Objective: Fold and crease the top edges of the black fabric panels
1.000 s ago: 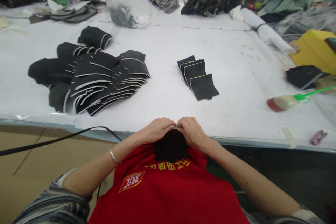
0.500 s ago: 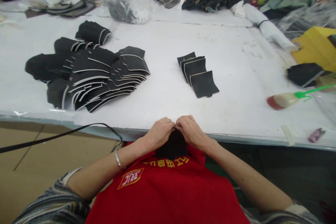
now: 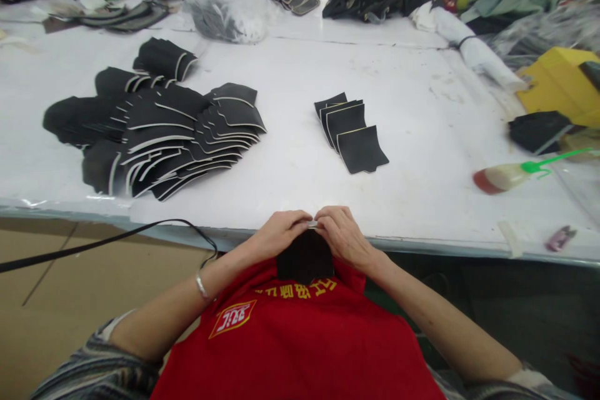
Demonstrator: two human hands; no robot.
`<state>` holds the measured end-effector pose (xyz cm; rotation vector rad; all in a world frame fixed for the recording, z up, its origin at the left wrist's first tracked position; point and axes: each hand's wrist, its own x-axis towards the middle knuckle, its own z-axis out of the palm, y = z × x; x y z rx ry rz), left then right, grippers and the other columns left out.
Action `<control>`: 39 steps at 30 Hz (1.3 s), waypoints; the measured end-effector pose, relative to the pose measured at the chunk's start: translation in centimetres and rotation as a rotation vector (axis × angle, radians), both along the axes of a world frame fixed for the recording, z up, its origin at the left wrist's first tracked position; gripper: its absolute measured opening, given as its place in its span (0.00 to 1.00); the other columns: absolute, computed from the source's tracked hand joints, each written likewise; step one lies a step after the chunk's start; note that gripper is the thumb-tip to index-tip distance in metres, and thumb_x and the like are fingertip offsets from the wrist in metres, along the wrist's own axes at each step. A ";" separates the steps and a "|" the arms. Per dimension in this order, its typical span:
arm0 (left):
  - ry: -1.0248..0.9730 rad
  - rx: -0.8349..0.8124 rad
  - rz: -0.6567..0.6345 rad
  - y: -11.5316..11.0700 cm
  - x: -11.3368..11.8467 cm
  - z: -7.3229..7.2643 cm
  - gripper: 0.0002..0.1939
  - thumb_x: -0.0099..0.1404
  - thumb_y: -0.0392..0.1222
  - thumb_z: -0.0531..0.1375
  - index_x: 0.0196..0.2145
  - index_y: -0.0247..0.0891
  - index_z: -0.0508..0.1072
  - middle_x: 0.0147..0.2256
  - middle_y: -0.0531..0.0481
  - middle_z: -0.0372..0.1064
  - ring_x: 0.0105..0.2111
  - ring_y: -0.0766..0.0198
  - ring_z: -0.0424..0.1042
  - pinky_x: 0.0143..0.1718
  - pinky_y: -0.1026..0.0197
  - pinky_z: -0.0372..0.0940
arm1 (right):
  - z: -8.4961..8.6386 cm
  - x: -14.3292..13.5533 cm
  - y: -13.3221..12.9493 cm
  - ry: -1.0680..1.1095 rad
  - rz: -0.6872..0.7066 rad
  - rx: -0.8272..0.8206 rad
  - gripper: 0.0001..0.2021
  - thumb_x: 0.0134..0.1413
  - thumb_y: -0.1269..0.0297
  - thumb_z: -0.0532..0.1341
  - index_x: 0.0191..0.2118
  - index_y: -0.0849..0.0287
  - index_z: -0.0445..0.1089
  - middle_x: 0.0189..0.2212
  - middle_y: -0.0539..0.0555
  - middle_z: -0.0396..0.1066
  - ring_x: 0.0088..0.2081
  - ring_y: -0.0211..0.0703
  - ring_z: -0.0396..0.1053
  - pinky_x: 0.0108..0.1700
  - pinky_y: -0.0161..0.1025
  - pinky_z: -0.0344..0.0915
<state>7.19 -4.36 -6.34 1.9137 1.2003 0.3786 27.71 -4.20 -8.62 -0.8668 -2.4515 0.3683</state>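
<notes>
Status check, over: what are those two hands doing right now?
Left hand and right hand both pinching top edge of black piece at table edge. Small black stack beyond, untouched. Nothing between the hands and it.

Materials, surfaces at near table edge

Black piece (image 3: 304,256): matt, leather-like, pale edge. Table (image 3: 422,156): white, smooth, scuffed sheet. Fanned pieces (image 3: 154,131): matt black, light rims. Bag (image 3: 225,0) at far edge: clear glossy plastic. Apron (image 3: 300,344): red cloth.
</notes>
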 end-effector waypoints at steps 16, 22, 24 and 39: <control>-0.060 -0.229 -0.224 3.2 -1.6 1.7 0.16 0.64 0.44 0.51 0.26 0.33 0.71 0.21 0.56 0.55 0.23 0.70 0.53 0.24 0.68 0.47 | 0.0 0.1 0.9 0.067 0.042 -0.052 0.04 0.66 0.70 0.52 0.37 0.58 0.59 0.39 0.57 0.67 0.41 0.47 0.63 0.45 0.46 0.57; -0.013 -0.189 -0.286 3.8 -1.7 1.3 0.14 0.62 0.41 0.51 0.24 0.32 0.71 0.19 0.57 0.53 0.22 0.71 0.52 0.24 0.68 0.47 | 0.3 0.0 1.2 0.039 0.073 -0.050 0.04 0.66 0.69 0.52 0.37 0.58 0.60 0.39 0.58 0.67 0.42 0.47 0.63 0.45 0.46 0.58; -0.030 -0.210 -0.284 3.9 -1.7 1.3 0.14 0.62 0.41 0.52 0.25 0.32 0.72 0.20 0.56 0.56 0.23 0.71 0.54 0.25 0.68 0.48 | 0.4 0.0 1.2 0.044 0.068 -0.055 0.04 0.66 0.70 0.52 0.37 0.58 0.60 0.39 0.57 0.67 0.42 0.47 0.63 0.46 0.46 0.57; 0.004 -0.177 -0.247 4.5 -1.2 0.1 0.12 0.57 0.39 0.52 0.21 0.32 0.70 0.18 0.57 0.53 0.22 0.70 0.52 0.24 0.66 0.47 | 1.8 -0.5 1.0 -0.179 0.028 0.091 0.03 0.64 0.67 0.57 0.40 0.59 0.67 0.37 0.56 0.69 0.38 0.46 0.62 0.43 0.45 0.51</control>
